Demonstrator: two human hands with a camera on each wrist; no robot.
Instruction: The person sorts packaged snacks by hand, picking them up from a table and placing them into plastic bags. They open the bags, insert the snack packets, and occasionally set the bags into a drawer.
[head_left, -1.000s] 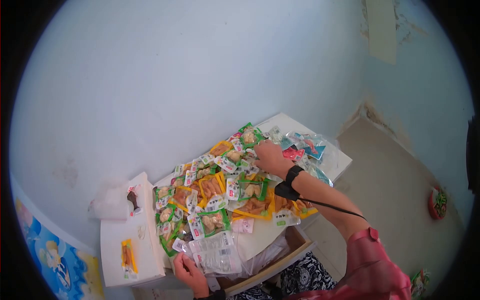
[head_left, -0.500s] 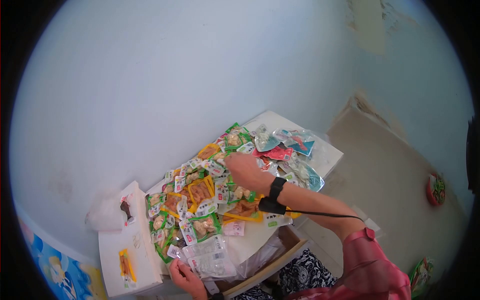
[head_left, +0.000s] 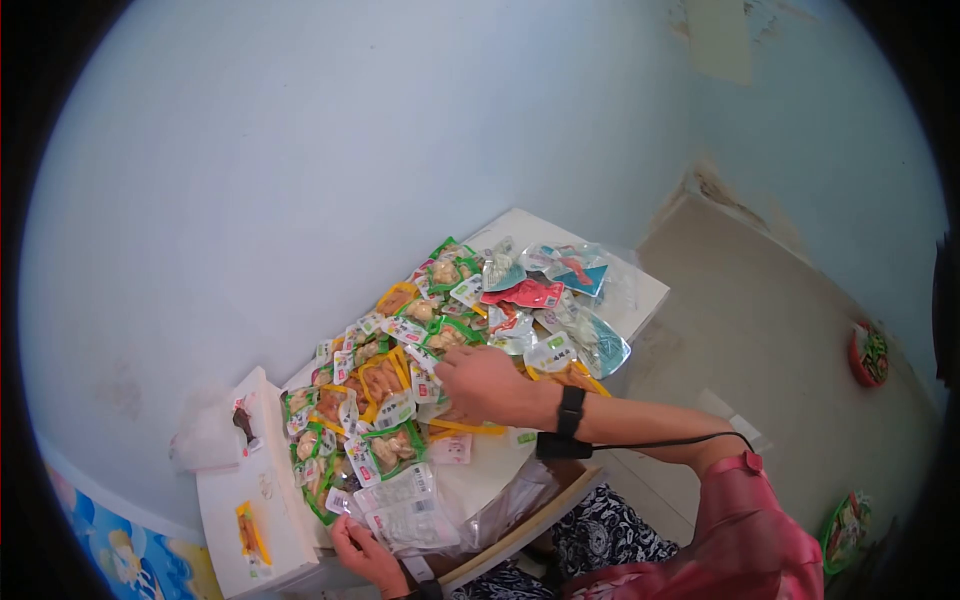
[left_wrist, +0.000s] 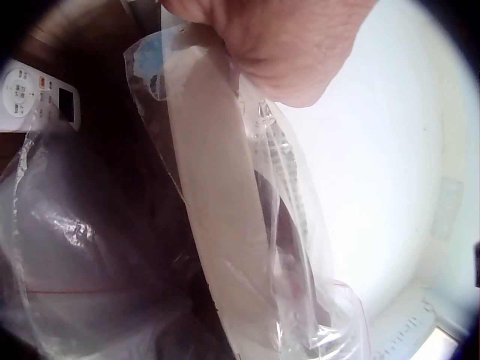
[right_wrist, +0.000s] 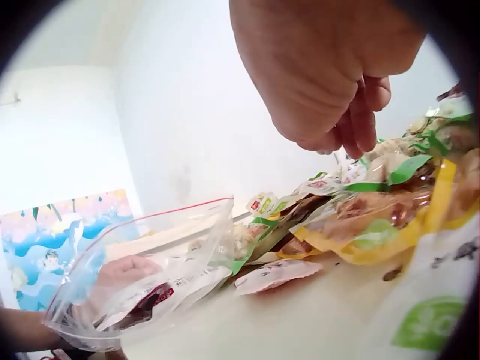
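My left hand point(head_left: 368, 555) grips the edge of a clear zip bag point(head_left: 410, 515) at the table's front left. Through the bag's wall, the right wrist view shows this hand and a dark red packet point(right_wrist: 150, 300) with a white label. My right hand point(head_left: 485, 385) is over the middle of a pile of snack packets, fingers bent loosely downward, nothing visible in them. Below and beyond those fingers lie a yellow-edged packet point(right_wrist: 375, 217) and green-edged packets point(head_left: 445, 335). A small pink packet point(head_left: 450, 449) lies in front of the pile.
An open drawer point(head_left: 535, 535) with clear plastic bags juts out at the front. A white remote control point(left_wrist: 37, 101) lies inside it. Red and blue packets point(head_left: 525, 293) cover the table's right end. On the left side stands a white cabinet point(head_left: 225, 500) carrying a yellow packet point(head_left: 252, 535).
My right hand has come from the back right of the pile toward its front middle. The head view has shifted slightly. My left hand stays at the zip bag.
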